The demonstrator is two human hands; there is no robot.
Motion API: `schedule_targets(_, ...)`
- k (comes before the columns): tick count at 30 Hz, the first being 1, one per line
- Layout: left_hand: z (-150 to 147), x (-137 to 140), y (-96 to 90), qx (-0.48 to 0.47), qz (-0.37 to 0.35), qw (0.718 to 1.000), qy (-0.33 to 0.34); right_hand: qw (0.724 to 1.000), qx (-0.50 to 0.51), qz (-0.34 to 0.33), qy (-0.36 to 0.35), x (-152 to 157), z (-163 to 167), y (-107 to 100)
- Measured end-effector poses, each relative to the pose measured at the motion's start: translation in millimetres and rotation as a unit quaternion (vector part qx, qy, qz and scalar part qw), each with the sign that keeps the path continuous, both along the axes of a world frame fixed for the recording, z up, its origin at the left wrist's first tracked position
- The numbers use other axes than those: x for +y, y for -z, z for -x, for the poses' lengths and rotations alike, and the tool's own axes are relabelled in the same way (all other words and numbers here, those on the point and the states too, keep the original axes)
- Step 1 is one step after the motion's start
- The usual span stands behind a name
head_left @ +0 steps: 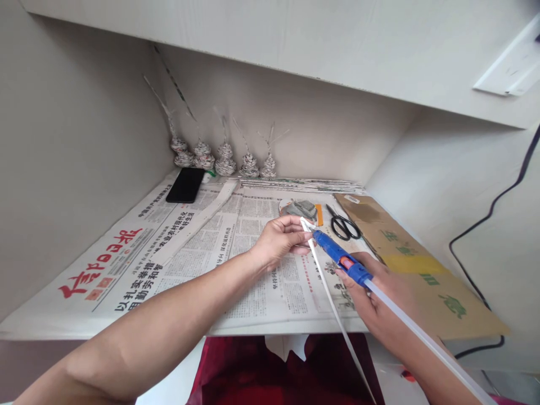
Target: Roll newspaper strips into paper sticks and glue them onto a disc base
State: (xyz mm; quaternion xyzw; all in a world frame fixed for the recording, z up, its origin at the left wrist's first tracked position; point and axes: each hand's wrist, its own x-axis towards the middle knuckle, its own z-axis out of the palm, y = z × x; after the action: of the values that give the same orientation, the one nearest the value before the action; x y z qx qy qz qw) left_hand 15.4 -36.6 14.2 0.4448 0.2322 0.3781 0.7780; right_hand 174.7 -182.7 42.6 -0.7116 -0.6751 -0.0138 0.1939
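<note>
My left hand [283,239] pinches the upper end of a thin white paper stick [327,289], which slants down past the table's front edge toward my lap. In my right hand [379,287] is a blue hot glue gun [340,253], gripped by its body. Its nozzle points up and left and meets the stick, or comes very close, beside my left fingertips. A long translucent glue stick [426,334] sticks out of the gun's rear and runs along my right forearm. My right hand's fingers are partly hidden behind the gun.
Newspaper [202,270] covers the table. Black scissors [343,225] and a grey lump [302,212] lie beyond my hands. Cardboard [422,270] lies at right, a phone [185,185] at left. Several woven paper gourds [225,160] and thin paper sticks [304,185] line the back. A shelf [274,39] overhangs.
</note>
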Motion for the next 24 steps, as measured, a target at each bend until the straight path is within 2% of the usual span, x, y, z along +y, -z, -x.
schedule_targets(4,0,0,0.4,-0.001,0.001,1.000,0.002,1.000,-0.005,-0.014,0.008,0,-1,-1)
schedule_targets(10,0,0,-0.5,-0.003,0.004,1.000,0.003,0.999,-0.030,0.008,0.012,0,-3,-3)
schedule_targets(16,0,1,0.4,-0.001,0.002,1.000,0.004,0.998,-0.058,-0.027,0.014,1,-7,4)
schedule_targets(20,1,2,-0.7,0.002,-0.002,1.000,0.008,0.993,-0.100,-0.057,0.023,1,-22,12)
schedule_targets(24,0,2,-2.4,0.001,0.025,1.000,0.018,0.991,-0.121,-0.028,0.042,-1,-56,8)
